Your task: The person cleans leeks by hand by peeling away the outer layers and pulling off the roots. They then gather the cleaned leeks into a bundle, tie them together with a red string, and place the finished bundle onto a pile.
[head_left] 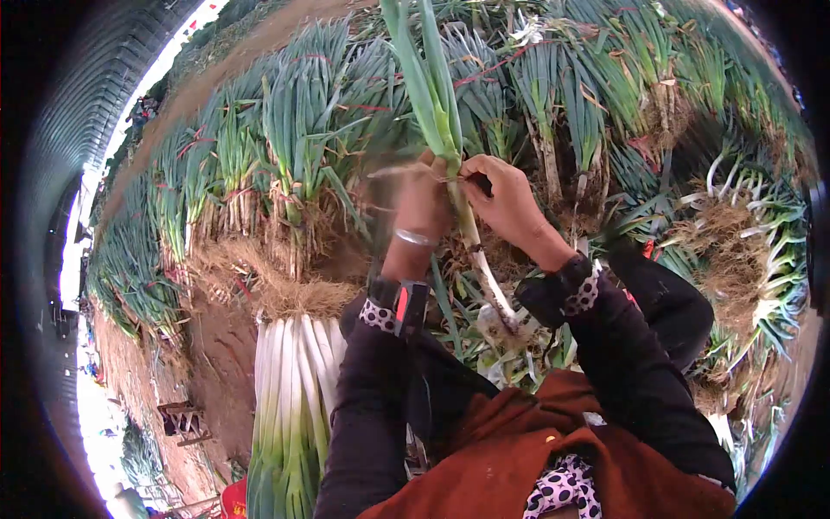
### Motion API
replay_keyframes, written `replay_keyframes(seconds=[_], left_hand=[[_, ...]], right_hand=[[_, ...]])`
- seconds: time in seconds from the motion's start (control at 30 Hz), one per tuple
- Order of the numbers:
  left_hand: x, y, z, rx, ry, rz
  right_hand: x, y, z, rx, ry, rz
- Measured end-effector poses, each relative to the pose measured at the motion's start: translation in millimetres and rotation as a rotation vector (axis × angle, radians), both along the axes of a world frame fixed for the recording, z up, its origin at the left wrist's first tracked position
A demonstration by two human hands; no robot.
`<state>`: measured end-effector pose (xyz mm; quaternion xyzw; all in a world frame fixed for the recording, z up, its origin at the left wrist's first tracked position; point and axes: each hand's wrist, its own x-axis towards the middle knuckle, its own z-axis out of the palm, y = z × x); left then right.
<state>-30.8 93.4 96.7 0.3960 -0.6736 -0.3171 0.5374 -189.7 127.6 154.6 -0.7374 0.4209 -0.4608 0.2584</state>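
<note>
A long green onion (468,227) stands tilted before me, green leaves up and roots down between my knees. My left hand (422,206), smeared by motion, is closed at the stalk's neck, just under the leaves. A pale, thin strip, like dry outer leaf, shows blurred across its fingers. On the other side of the neck, my right hand (508,205) pinches at the stalk's outer skin, thumb and forefinger together. The stalk's lower part is white with brown bits of skin, and its root end reaches the pale peelings (501,346) on the ground.
A row of cleaned green onions (298,363) lies at my left, roots away from me. Upright untrimmed bundles (298,130) stand ahead in an arc. More onions with tangled roots (722,246) lie at the right. Bare soil (216,355) shows at the left.
</note>
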Motion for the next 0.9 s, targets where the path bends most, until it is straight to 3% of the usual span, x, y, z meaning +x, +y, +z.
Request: replay_keyframes(seconds=[0.07, 0.13, 0.17, 0.2, 0.23, 0.33, 0.4, 0.47, 0.57, 0.67, 0.83, 0.9], left_hand=[[0.8, -0.6, 2.4, -0.128, -0.123, 0.047], [5.3, -2.9, -7.3, 0.258, 0.365, -0.1], [-1.2, 11.4, 34.0, 0.561, 0.771, -0.238], [1.0, 11.8, 35.0, 0.559, 0.776, -0.235], [2.6, 10.7, 35.7, 0.572, 0.819, -0.279], [-5.5, 11.9, 42.8, 0.626, 0.906, -0.339], [-16.9, 23.5, 43.6, 0.702, 0.952, -0.34], [-24.1, 25.4, 51.0, 0.681, 0.937, -0.461], [-25.3, 23.4, 38.3, 0.683, 0.953, -0.433], [-25.4, 28.7, 43.4, 0.672, 0.979, -0.416], [-35.7, 34.1, 49.0, 0.745, 0.93, -0.492], [-39.6, 33.6, 50.3, 0.783, 0.943, -0.52]], right_hand=[[-8.9, 4.0, -2.2, 0.022, -0.047, -0.066], [-36.1, 12.1, -5.9, 0.037, -0.05, -0.275], [-61.1, 9.1, -20.6, 0.06, -0.028, -0.393], [-93.0, 6.6, -41.3, 0.348, 0.008, -0.454], [-126.1, 5.5, -79.0, 0.451, 0.145, -0.483], [-141.2, 34.2, -122.0, 0.419, 0.253, -0.31], [-84.0, 45.2, -74.8, 0.522, -0.206, -0.209], [-36.7, 51.3, -20.1, 0.329, -0.139, -0.182], [-6.1, 42.9, -6.9, 0.123, -0.075, -0.201], [-0.6, 53.0, 3.7, 0.279, -0.153, -0.184], [-3.6, 61.3, 5.5, 0.27, -0.121, -0.248], [-7.5, 63.0, 2.2, 0.277, -0.229, -0.258]])
